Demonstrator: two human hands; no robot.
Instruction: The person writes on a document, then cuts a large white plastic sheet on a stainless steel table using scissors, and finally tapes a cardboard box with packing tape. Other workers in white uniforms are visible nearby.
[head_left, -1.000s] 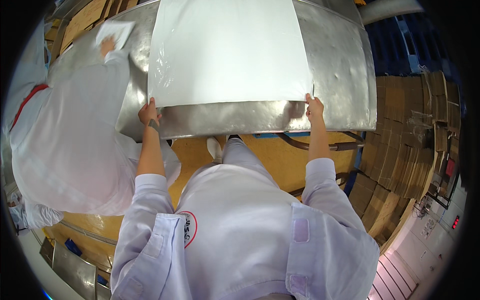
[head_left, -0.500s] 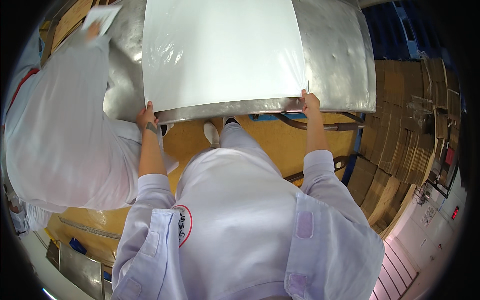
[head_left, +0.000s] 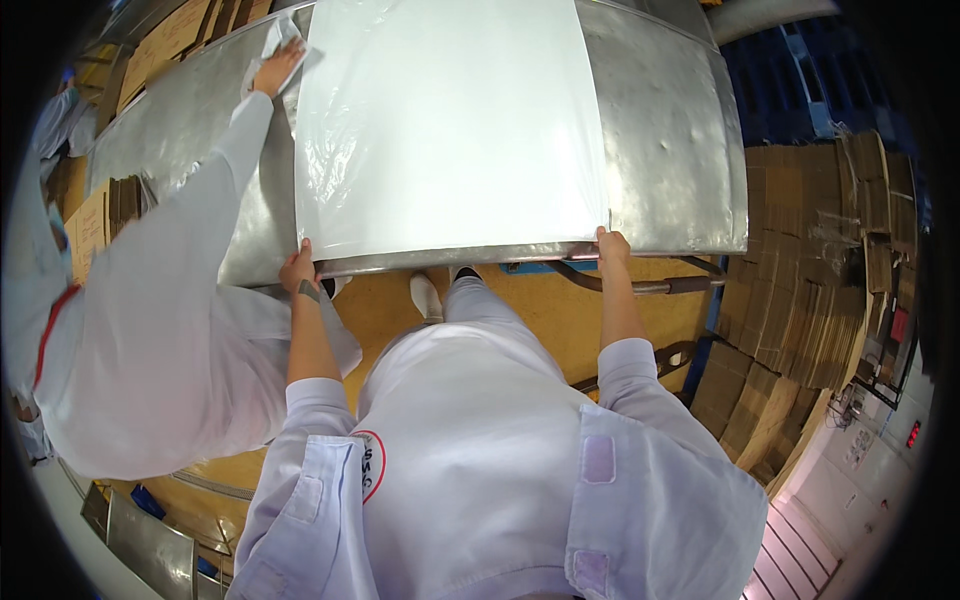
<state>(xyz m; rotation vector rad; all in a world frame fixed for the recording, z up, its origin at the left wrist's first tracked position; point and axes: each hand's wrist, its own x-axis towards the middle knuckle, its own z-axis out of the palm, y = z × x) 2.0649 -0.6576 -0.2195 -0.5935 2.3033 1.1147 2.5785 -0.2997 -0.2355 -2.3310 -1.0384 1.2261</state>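
A white plastic sheet (head_left: 450, 130) lies spread over a dented metal table (head_left: 672, 140), its near edge close to the table's front rim. At the sheet's near left corner, my left hand (head_left: 299, 268) is closed on the plastic, thumb uppermost. My right hand (head_left: 613, 246) pinches the near right corner in the same way. Between the two hands the near edge runs almost straight. Wrinkles and glossy creases show along the sheet's left side, while its far end passes out of view at the top.
To my left, a co-worker in white (head_left: 170, 350) reaches over the table; the co-worker's hand (head_left: 278, 68) holds a white cloth-like piece by the sheet's left edge. Stacked flat cardboard (head_left: 800, 250) stands at the right. Below the table runs a brown metal bar (head_left: 640, 287).
My hands and the sheet's near edge sit lower in the picture, as does the table. The co-worker's hand with the white piece has swung right, to the sheet's left edge.
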